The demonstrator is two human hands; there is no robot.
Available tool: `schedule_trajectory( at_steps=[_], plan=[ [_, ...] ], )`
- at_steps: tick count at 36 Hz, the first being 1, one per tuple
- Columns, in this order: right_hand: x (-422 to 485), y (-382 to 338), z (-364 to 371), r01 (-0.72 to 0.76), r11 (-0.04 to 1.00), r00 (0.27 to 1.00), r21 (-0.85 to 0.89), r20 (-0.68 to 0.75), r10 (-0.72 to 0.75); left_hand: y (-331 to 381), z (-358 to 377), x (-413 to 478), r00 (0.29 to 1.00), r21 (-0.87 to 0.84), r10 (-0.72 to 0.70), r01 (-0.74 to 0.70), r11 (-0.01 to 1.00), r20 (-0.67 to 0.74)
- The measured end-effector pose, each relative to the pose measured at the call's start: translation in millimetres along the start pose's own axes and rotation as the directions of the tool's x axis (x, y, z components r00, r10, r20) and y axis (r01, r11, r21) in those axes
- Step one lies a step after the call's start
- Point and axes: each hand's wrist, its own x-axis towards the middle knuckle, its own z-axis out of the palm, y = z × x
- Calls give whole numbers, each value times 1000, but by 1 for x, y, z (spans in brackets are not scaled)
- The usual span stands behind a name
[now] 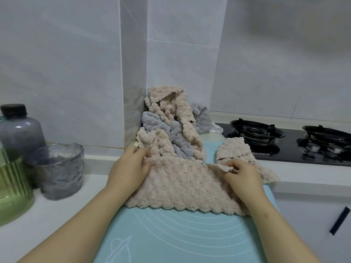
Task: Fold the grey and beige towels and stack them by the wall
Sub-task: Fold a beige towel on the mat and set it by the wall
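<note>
beige towel, item in hand: lies spread across the far part of the blue mat, scalloped hem toward the person. left hand grips its far left edge with curled fingers; right hand pinches a turned-over corner at the right. heap of unfolded towels sits behind it, pushed into the corner of the wall, touching the spread towel's far edge. risks, as judged: the heap overlaps the far edge, so lifting that edge may drag loose towels forward; the right end is bunched, so a fold made now would likely come out crooked; a beige flap lies just beside the hob and could slide onto it; the left forearm passes near the glass tumbler, which a wide sweep might knock. count: hands, two; beige towels, one spread plus at least one in the heap, and whether the flap is a separate towel cannot be told; grey towel, one or two, folds hide which; folded towels, none; burners, two; mat, one; tumbler, one; dark-capped bottle, one; green jar, one.
</note>
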Motion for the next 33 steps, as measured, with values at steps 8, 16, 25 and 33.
schedule_trajectory(
  at_steps=[8,16,25,33],
  plan=[
    [-1,-5,-12,-3,922,989,388,-133,59,-6,1,0,994,91,-22,12,996,104],
    [1,-2,-18,-11,838,953,545,-249,174,2,-19,6,976,-563,-215,157,812,-36],
    [3,-2,-18,-57,810,950,584,-217,224,5,-16,8,938,-832,-322,279,480,129],
    [4,8,-13,-255,845,961,471,25,276,-5,-6,5,930,-477,-293,365,800,219]
  ],
)
